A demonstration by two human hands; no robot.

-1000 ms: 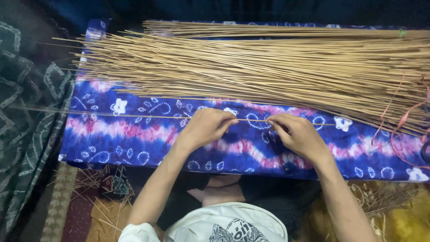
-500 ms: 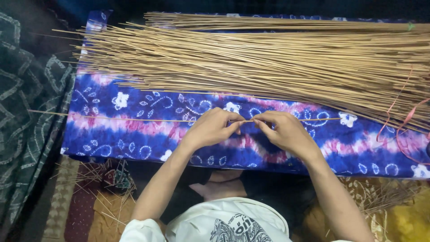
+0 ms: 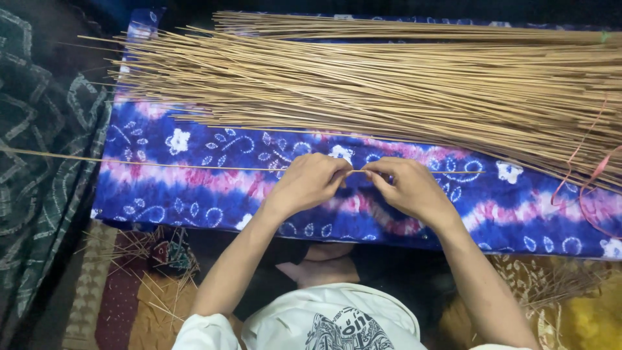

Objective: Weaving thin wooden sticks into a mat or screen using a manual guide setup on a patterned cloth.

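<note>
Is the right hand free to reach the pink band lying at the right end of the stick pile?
Probably not straight away. The right hand and the left hand both pinch one thin stick. Nothing lies between it and the pink band but bare cloth.

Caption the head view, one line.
Both hands, left and right, pinch one thin stick over blue patterned cloth, beside a stick pile.

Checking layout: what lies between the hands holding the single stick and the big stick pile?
In the head view, only bare blue-and-pink patterned cloth separates the hands from the stick pile.
</note>
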